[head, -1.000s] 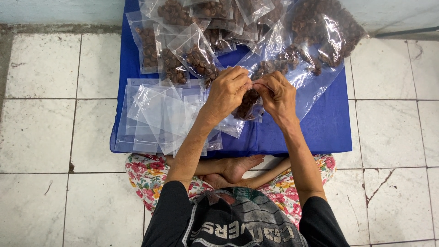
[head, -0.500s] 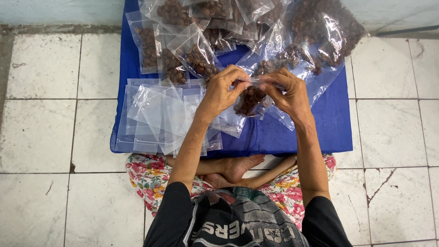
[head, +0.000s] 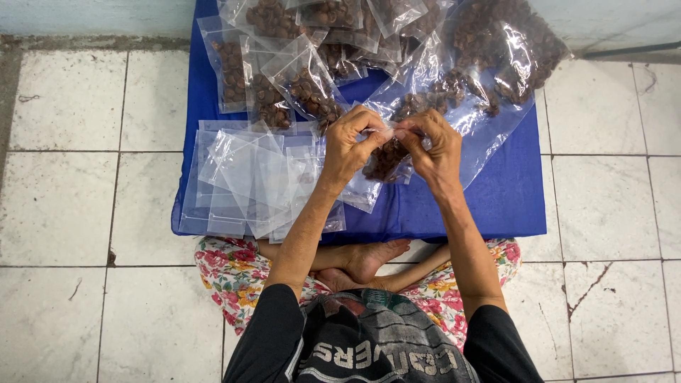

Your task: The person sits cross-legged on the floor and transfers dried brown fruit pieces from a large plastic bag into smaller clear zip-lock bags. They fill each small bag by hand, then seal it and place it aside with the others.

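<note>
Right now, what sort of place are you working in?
Probably a home floor used for hand-packing: white floor tiles, a blue mat spread on them, empty clear bags, and both hands pinching a small filled bag.

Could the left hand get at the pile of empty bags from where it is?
Probably yes. The empty bags lie flat on the blue mat just beside the left hand, with nothing between them. But that hand and the right hand are both pinching a small filled bag, so it would have to let go first.
</note>
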